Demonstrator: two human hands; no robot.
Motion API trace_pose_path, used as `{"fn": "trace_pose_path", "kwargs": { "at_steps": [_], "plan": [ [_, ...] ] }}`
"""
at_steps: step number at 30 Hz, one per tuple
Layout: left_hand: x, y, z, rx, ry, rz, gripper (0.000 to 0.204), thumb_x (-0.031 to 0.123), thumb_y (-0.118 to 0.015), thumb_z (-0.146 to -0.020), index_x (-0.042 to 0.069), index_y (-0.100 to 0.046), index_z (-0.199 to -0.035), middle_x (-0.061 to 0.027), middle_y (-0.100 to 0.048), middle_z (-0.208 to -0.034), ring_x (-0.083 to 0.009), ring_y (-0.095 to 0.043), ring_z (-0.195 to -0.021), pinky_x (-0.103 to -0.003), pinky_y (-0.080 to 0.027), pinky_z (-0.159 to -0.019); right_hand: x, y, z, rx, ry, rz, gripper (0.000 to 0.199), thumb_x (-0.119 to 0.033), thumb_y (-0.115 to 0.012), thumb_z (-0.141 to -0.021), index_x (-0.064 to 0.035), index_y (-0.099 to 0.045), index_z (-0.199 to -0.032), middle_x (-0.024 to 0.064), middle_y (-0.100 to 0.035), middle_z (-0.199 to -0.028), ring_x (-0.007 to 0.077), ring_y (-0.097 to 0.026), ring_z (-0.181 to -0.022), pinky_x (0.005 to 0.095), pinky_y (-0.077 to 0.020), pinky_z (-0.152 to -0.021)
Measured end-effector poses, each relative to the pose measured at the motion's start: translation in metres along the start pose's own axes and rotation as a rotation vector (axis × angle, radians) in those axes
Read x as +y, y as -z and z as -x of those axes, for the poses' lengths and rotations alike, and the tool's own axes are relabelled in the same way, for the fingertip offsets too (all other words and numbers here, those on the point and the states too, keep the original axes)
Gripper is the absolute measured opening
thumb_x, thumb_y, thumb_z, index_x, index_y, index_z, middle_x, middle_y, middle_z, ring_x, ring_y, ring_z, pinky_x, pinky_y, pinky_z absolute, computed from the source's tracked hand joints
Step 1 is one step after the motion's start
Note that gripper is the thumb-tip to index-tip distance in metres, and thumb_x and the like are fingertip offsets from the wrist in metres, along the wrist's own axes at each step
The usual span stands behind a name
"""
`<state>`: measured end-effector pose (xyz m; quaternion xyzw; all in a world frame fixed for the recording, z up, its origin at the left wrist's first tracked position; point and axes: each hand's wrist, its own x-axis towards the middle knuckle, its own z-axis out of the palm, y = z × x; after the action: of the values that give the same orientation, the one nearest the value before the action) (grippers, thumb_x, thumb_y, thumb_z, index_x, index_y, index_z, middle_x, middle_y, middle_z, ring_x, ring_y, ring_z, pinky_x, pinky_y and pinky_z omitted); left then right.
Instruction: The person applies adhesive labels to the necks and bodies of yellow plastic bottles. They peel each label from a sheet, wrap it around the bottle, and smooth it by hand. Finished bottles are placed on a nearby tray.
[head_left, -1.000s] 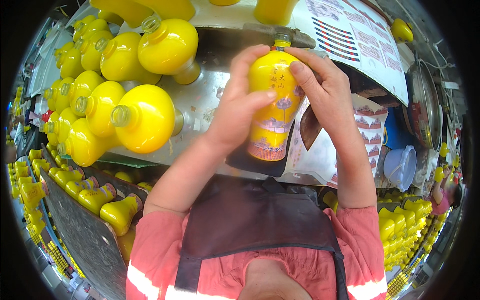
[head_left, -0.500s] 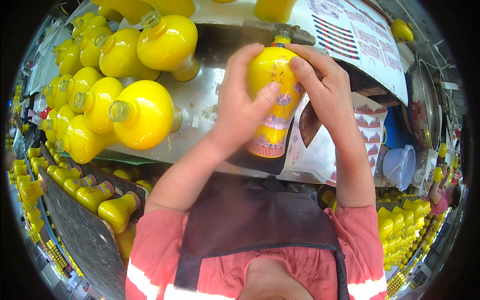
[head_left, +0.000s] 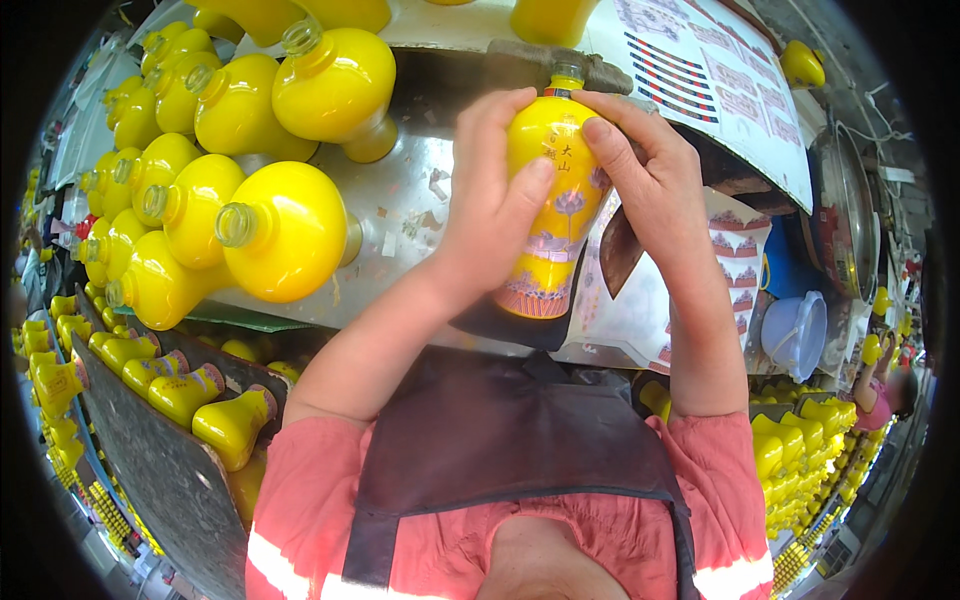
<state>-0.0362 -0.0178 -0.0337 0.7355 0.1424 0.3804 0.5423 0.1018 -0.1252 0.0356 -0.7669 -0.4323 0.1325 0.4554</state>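
Observation:
A yellow glazed bottle (head_left: 562, 225) with purple flower pictures and dark lettering lies in front of me, its clear neck pointing away. A dark band with red circles its neck, and a patterned border runs round its base. My left hand (head_left: 492, 190) is wrapped along its left side, fingers by the shoulder and thumb on the front. From the right, my right hand (head_left: 655, 170) grips it, with the thumb pressed on the upper body and the fingers near the neck. Below the bottle is a dark pad (head_left: 520, 328). The far side of the bottle is hidden.
Several plain yellow bottles (head_left: 290, 230) lie on the metal table to the left. Printed decal sheets (head_left: 675, 75) are at the far right, with another sheet (head_left: 735, 265) nearer. A pale blue bucket (head_left: 795, 328) hangs right. Boards of decorated bottles (head_left: 235, 420) stand lower left.
My left hand has shifted slightly along the bottle's left side, its thumb moving a little to the left. My right hand keeps nearly the same grip, and the bottle has barely moved.

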Motion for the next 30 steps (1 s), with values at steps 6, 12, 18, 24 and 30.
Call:
{"fn": "trace_pose_path", "kwargs": {
  "at_steps": [6,12,18,24,30],
  "plan": [
    [-0.006,0.006,-0.005,0.006,-0.153,-0.103,0.055,0.025,-0.054,-0.097,-0.002,-0.045,-0.144,-0.0242,-0.048,-0.137,-0.0398,-0.047,-0.13,-0.047,-0.036,-0.115,-0.001,0.001,0.0,-0.003,-0.004,0.0,0.035,-0.031,-0.065,-0.098,-0.0088,-0.075,-0.123,0.0161,-0.069,-0.088,0.0246,-0.069,-0.076,0.0345,-0.0547,-0.074],
    [0.004,-0.002,-0.014,0.071,-0.068,-0.196,0.046,0.027,-0.054,-0.1,0.0,-0.051,-0.138,-0.0213,-0.054,-0.125,-0.0389,-0.054,-0.116,-0.048,-0.042,-0.103,-0.002,0.004,0.0,-0.058,-0.017,0.08,0.033,-0.025,-0.065,-0.104,-0.0055,-0.072,-0.13,0.0076,-0.072,-0.113,0.0108,-0.063,-0.089,0.0247,-0.0527,-0.077],
    [0.001,0.003,-0.018,0.078,-0.144,-0.288,0.039,0.023,-0.052,-0.103,0.001,-0.054,-0.134,-0.02,-0.058,-0.121,-0.0385,-0.055,-0.113,-0.047,-0.043,-0.1,-0.002,0.005,0.0,-0.072,-0.014,0.072,0.033,-0.024,-0.066,-0.103,-0.0056,-0.072,-0.13,0.0078,-0.072,-0.112,0.011,-0.064,-0.088,0.0246,-0.0528,-0.076],
    [0.001,-0.002,-0.009,0.088,-0.144,-0.236,0.041,0.024,-0.053,-0.103,0.0,-0.052,-0.136,-0.0205,-0.055,-0.125,-0.0396,-0.051,-0.119,-0.048,-0.039,-0.106,-0.002,0.004,0.0,-0.052,0.01,0.079,0.032,-0.024,-0.065,-0.103,-0.0057,-0.072,-0.129,0.0073,-0.072,-0.11,0.0108,-0.063,-0.086,0.0247,-0.0528,-0.075],
    [-0.002,0.005,-0.007,0.025,-0.232,-0.258,0.046,0.026,-0.054,-0.102,0.0,-0.05,-0.14,-0.0216,-0.053,-0.133,-0.041,-0.048,-0.124,-0.049,-0.036,-0.111,-0.001,0.003,0.001,-0.056,-0.013,0.073,0.032,-0.023,-0.065,-0.104,-0.0056,-0.072,-0.13,0.0071,-0.072,-0.11,0.0104,-0.063,-0.085,0.0245,-0.0526,-0.074]
  ]
}}
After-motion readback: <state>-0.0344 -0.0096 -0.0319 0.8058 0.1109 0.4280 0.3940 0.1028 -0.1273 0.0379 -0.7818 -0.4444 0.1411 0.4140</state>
